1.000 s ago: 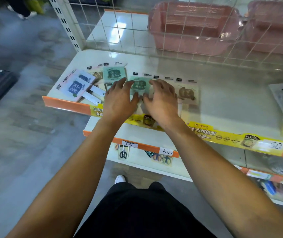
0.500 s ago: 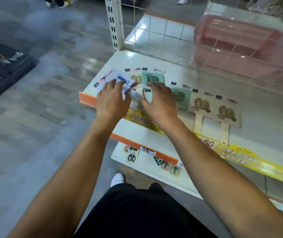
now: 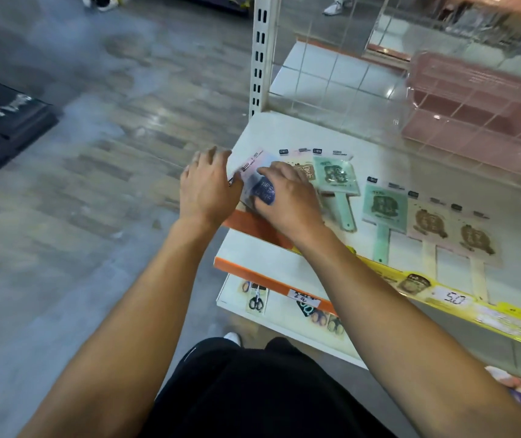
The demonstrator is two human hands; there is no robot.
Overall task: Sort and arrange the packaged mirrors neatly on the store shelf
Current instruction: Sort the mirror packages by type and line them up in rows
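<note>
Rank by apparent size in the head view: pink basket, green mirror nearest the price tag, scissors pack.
1. Pink basket, though farthest away.
2. Green mirror.
3. Scissors pack, clearly smallest.

Both hands (image 3: 212,188) (image 3: 287,197) rest on a packaged mirror (image 3: 260,184) at the shelf's (image 3: 284,134) left front corner; other mirrors (image 3: 382,210) lie rightward.

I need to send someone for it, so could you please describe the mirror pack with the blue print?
On the white shelf, go to its left front corner. The blue-printed mirror pack lies under both hands, and it alone is blue; its neighbours are green or beige.
</note>
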